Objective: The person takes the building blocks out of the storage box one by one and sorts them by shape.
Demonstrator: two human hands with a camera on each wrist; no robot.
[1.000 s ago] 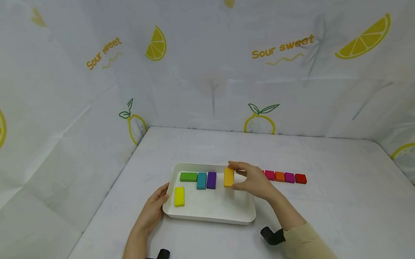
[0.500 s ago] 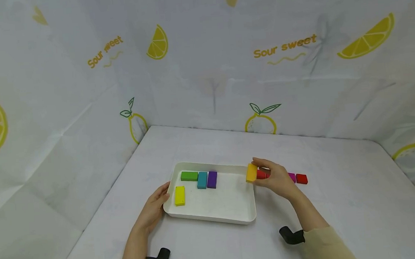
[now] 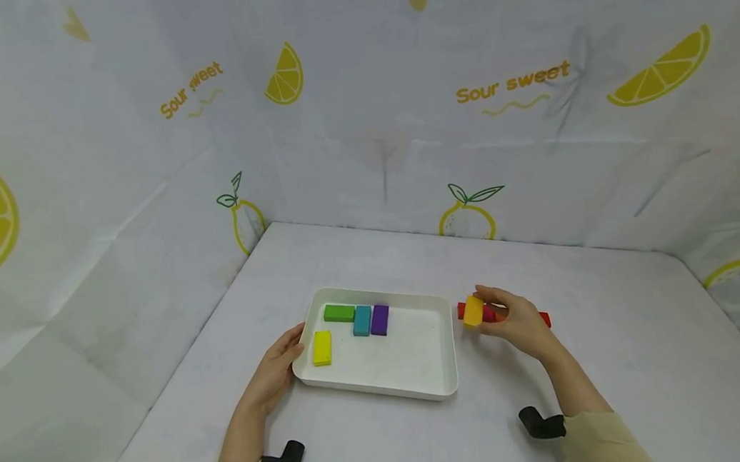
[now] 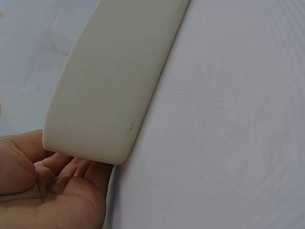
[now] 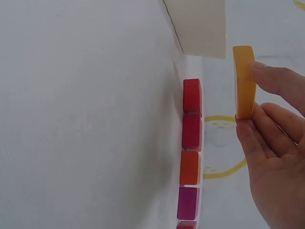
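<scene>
My left hand [image 3: 273, 374] holds the left side of a shallow white tray [image 3: 405, 361], its thumb at the rim; in the left wrist view its fingers lie against the tray's outer wall [image 4: 105, 95]. Inside the tray lie a green block [image 3: 339, 313], a teal block [image 3: 362, 321], a purple block [image 3: 380, 320] and, nearer the front, a yellow block [image 3: 322, 348]. Right of the tray, my right hand [image 3: 517, 323] pinches a yellow-orange block [image 3: 473, 311] between thumb and fingertips. The right wrist view shows this block [image 5: 245, 83] raised off the table.
A row of small blocks sits on the white table beyond the tray's right side: a red block [image 5: 192, 98], a crimson block [image 5: 191, 132], an orange block [image 5: 189, 168], a magenta block [image 5: 188, 203] and another red one. White lemon-printed cloth [image 3: 362, 117] hangs behind.
My right hand has carried the yellow-orange block rightward, from over the tray to above the left end of the row. The left hand stays at the tray.
</scene>
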